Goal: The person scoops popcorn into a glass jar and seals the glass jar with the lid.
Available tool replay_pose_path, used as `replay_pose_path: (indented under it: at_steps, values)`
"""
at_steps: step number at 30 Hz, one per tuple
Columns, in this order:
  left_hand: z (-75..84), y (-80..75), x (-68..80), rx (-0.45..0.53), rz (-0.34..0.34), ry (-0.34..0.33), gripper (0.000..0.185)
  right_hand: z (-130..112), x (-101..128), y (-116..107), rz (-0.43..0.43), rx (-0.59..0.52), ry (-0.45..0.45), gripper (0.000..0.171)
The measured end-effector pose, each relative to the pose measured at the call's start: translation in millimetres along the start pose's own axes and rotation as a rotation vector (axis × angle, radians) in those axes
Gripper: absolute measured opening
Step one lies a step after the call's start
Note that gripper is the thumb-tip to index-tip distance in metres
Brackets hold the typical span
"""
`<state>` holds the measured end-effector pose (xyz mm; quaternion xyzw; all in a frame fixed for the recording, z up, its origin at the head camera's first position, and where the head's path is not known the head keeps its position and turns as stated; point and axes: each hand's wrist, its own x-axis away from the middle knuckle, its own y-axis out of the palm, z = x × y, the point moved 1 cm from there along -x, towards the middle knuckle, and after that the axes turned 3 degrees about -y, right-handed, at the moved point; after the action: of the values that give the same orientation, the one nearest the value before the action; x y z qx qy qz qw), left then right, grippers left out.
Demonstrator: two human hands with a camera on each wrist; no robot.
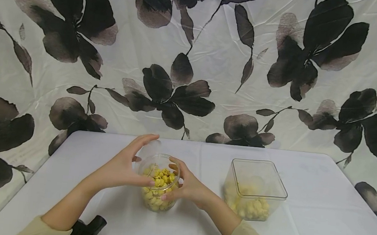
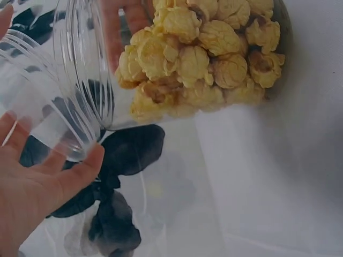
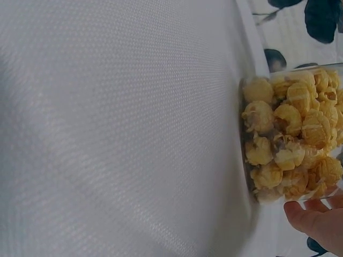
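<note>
The table (image 1: 318,220), under a white cloth, carries two clear containers. The square tub (image 1: 254,190), right of the round jar, stands closed with its flat lid on and yellow popcorn in its lower part — that one looks finished.

The round jar (image 1: 159,184) sits near the table's middle, about half full of popcorn (image 1: 162,179), mouth open. The right hand (image 1: 186,187) curls around the jar's right side, steadying it. The left hand (image 1: 126,166) holds a clear lid (image 1: 149,148) just above the jar's left rim, fingers bent round its edge. Judged from this, filling is done; closing the jar remains.

The left wrist view alone shows the threads at the jar's mouth (image 2: 88,69) and the lid (image 2: 40,101) tilted, not seated. The right wrist view shows only the jar's base (image 3: 289,139) on the cloth and a fingertip (image 3: 316,222) — no lid.
</note>
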<state>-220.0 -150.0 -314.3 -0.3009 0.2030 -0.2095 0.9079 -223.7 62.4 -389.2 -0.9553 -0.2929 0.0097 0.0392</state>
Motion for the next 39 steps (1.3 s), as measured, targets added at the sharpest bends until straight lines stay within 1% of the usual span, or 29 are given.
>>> replay_pose_path:
  at_steps: [7, 11, 14, 21, 26, 32, 39]
  values:
    - [5.2, 12.5, -6.3, -0.091, -0.025, 0.017, 0.090, 0.4, -0.1, -0.3, 0.000, -0.012, -0.012, 0.096]
    - [6.1, 19.5, -8.7, -0.174, -0.028, 0.044, 0.085, 0.6, 0.8, -0.2, 0.002, -0.020, -0.014, 0.098]
    - [6.2, 23.0, -10.4, -0.221, -0.017, 0.070, 0.083, 0.7, 0.8, 0.0, 0.005, -0.023, -0.017, 0.098]
    - [4.7, 27.5, -13.5, -0.315, -0.014, 0.070, 0.080, 1.5, 1.1, -0.7, 0.004, -0.031, -0.018, 0.095]
    - [6.4, 29.8, -14.4, -0.332, -0.028, 0.056, 0.081, 1.5, 1.3, -1.4, -0.005, -0.029, -0.029, 0.096]
    - [7.1, 30.8, -14.5, -0.329, -0.051, 0.033, 0.080, 1.5, 1.2, -2.5, -0.014, -0.029, -0.038, 0.095]
    - [5.7, 30.9, -14.1, -0.325, -0.042, 0.041, 0.080, 1.8, 0.7, -2.9, -0.017, -0.032, -0.042, 0.096]
